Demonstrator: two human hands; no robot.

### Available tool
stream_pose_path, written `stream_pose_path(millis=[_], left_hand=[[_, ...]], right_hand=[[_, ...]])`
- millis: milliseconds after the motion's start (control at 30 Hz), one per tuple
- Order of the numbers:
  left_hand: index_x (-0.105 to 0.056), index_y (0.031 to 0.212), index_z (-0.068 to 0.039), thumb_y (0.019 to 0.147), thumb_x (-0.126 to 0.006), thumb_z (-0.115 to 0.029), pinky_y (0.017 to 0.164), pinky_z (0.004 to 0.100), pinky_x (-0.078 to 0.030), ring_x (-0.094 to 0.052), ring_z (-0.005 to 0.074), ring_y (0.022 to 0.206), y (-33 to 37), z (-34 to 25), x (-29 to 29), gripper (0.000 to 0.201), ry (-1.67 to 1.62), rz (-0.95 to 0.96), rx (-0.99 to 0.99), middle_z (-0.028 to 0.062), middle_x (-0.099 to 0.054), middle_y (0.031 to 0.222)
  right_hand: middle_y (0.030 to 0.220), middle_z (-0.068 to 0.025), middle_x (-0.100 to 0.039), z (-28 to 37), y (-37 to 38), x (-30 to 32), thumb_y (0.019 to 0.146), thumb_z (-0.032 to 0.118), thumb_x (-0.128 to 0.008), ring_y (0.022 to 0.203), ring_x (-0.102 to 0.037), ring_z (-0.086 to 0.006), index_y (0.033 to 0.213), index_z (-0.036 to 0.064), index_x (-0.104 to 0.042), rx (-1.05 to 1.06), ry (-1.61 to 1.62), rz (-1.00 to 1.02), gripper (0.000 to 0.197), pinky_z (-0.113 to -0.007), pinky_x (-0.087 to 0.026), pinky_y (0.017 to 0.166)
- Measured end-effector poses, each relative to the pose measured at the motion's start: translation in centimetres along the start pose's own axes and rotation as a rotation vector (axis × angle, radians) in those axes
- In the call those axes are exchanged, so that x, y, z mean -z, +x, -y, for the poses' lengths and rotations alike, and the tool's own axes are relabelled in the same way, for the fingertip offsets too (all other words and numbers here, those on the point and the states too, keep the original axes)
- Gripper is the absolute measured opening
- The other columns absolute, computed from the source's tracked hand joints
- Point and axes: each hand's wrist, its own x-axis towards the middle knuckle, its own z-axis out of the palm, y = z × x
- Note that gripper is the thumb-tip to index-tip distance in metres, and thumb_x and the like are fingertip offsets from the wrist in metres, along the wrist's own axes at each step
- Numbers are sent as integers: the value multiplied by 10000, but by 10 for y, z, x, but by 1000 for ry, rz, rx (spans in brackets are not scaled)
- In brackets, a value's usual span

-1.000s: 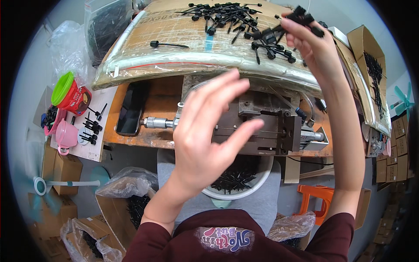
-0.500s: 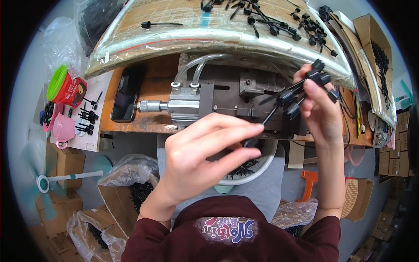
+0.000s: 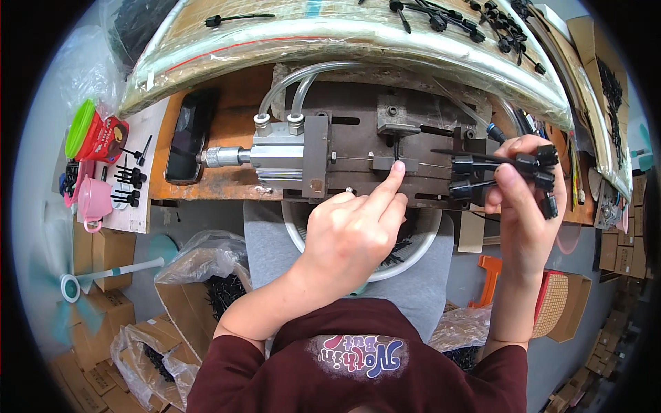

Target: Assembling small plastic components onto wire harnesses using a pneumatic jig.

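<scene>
Black stemmed part sits at the steel fixture, left hand index touching it, thumb closure not discernible, right hand fingers clamped round similar parts; probably seating, next wanting the left index withdrawn.

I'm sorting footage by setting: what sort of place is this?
Probably a small workshop: a metal clamping fixture with clear hoses sits on a worn bench, the right hand holds several black parts, and cardboard boxes stand around.
</scene>
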Motion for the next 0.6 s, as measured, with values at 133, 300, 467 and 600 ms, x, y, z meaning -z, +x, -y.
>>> stream_pose_path(millis=[133,300,467,600], left_hand=[[-709,895,-59,687,-812,-153,622,265,-517,-679,187,719,1,0,4,251,-66,-11,33,102,-694,1167],[-729,960,-30,688,-786,-132,642,296,-554,-695,226,807,13,-7,18,296,-151,-340,-176,129,-703,1065],[-739,1010,-15,688,-757,-63,595,290,-566,-683,200,764,3,-14,30,326,-229,-191,-272,96,-694,975],[-746,983,-27,659,-838,-42,606,275,-567,-683,187,745,-9,-11,39,337,-458,-76,-126,103,-688,986]], right_hand=[[970,-112,-644,-5,-9,-3,842,-69,-691,661,-622,-106,1071,-1,-567,-22,-5,-15,269,-232,-537,556],[970,-111,-649,-10,-20,-8,828,-77,-703,669,-638,-114,1062,-3,-569,-138,64,27,281,-240,-550,566],[941,-97,-660,-7,-18,-12,842,-35,-702,608,-606,-92,1061,1,-582,-239,105,31,252,-208,-495,519],[947,-96,-660,-8,-11,-1,864,-12,-690,606,-591,-89,1071,3,-583,-62,0,-84,234,-208,-477,516]])
